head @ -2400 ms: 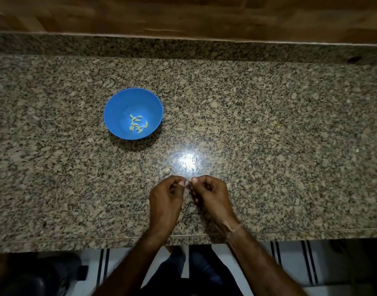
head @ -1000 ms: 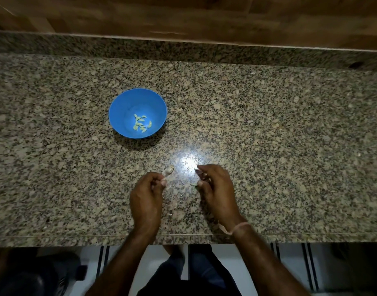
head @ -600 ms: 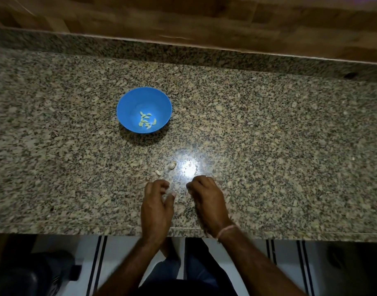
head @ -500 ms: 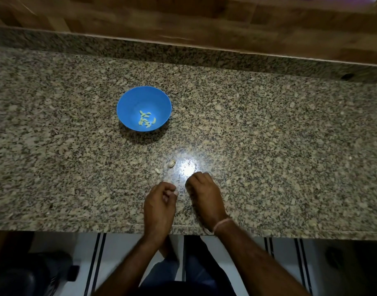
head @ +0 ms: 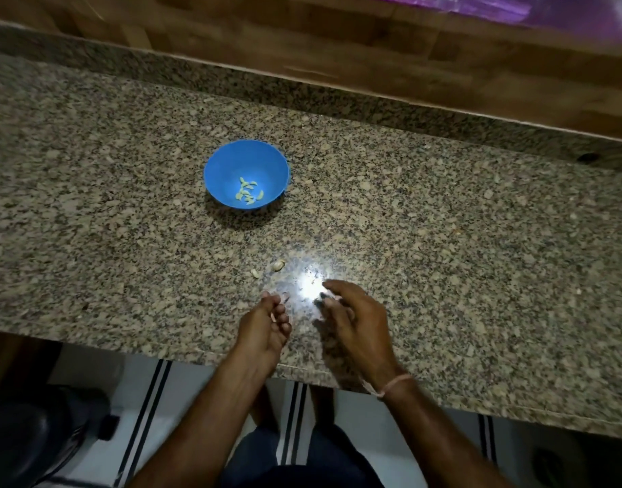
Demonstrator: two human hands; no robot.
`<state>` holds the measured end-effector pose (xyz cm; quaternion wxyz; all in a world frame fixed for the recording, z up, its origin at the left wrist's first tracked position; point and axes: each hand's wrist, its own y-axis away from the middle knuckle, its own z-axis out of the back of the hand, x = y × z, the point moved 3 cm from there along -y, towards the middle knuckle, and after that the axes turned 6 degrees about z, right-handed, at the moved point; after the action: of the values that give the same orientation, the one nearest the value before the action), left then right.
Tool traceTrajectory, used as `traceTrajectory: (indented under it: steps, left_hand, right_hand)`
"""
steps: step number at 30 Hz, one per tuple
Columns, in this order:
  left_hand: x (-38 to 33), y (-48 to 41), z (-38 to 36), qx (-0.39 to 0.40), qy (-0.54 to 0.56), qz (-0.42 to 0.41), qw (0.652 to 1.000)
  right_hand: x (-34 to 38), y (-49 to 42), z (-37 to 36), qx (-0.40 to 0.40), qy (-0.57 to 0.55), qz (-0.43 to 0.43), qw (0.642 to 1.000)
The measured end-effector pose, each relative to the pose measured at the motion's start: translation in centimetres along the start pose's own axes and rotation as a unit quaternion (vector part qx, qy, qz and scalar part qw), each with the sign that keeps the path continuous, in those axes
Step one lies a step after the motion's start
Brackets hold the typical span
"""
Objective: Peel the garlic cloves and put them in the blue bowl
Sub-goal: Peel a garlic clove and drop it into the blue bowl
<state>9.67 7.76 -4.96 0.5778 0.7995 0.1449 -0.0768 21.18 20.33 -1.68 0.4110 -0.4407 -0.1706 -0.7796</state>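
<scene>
A blue bowl (head: 228,163) stands on the granite counter (head: 443,223), with several peeled garlic cloves (head: 248,195) lying in its bottom. Nearer to me, an unpeeled garlic clove (head: 278,265) and a small pale scrap (head: 255,273) lie on the counter beside a bright glare spot. My left hand (head: 263,329) is just below them, its fingers curled and pinching a small garlic clove (head: 279,300) at the fingertips. My right hand (head: 359,322) hovers to the right of it, blurred, with loosely spread fingers that hold nothing I can see.
The counter's front edge (head: 197,352) runs under my wrists. A raised granite ledge (head: 302,89) and a wooden wall close off the back. Purple plastic (head: 496,8) shows at the top right. A dark object (head: 31,438) sits on the floor at the lower left.
My hands have drawn apart. The right hand has let go of the clove and spread its fingers, while the left keeps pinching it. The view has tilted.
</scene>
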Motion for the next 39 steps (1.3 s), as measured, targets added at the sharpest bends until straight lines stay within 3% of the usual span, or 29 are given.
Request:
traceTrajectory:
  steps: [3, 5, 14, 18, 22, 24, 28, 34, 37, 39]
  left_hand:
    - [0.3, 0.2, 0.7, -0.031, -0.022, -0.040, 0.998]
    - [0.5, 0.6, 1.1, -0.044, -0.019, -0.063, 0.997]
    - [0.8, 1.9, 2.4, -0.076, 0.031, -0.109, 0.991]
    - [0.8, 2.6, 3.2, -0.080, 0.073, -0.120, 0.987]
    - [1.4, 3.0, 3.8, -0.076, 0.099, -0.131, 0.983]
    - [1.6, 3.2, 3.9, -0.074, 0.105, -0.133, 0.983]
    - [1.4, 3.3, 4.7, -0.082, 0.124, -0.138, 0.979]
    - [1.8, 3.2, 6.1, -0.075, 0.142, -0.141, 0.977]
    - [2.0, 3.2, 6.3, -0.070, 0.148, -0.137, 0.977]
    - [2.1, 3.2, 6.4, -0.069, 0.154, -0.135, 0.976]
  right_hand:
    - [-5.6, 2.3, 1.6, 0.117, 0.267, 0.006, 0.956]
    - [-7.2, 2.7, 1.4, 0.165, 0.338, 0.011, 0.926]
    - [-3.5, -2.1, -6.0, 0.284, 0.297, 0.161, 0.897]
    - [-4.6, -2.8, -4.2, 0.288, 0.316, 0.144, 0.893]
    - [-3.4, -2.2, -5.8, 0.322, 0.320, 0.197, 0.869]
    - [-2.6, -1.4, -6.7, 0.326, 0.285, 0.215, 0.875]
    - [-3.0, -1.3, -5.9, 0.306, 0.195, 0.164, 0.917]
    - [-2.7, -0.5, -7.2, 0.327, 0.308, 0.233, 0.862]
    - [-1.5, -0.3, -8.5, 0.358, 0.293, 0.290, 0.838]
    - [-1.2, -0.5, -8.6, 0.364, 0.258, 0.294, 0.845]
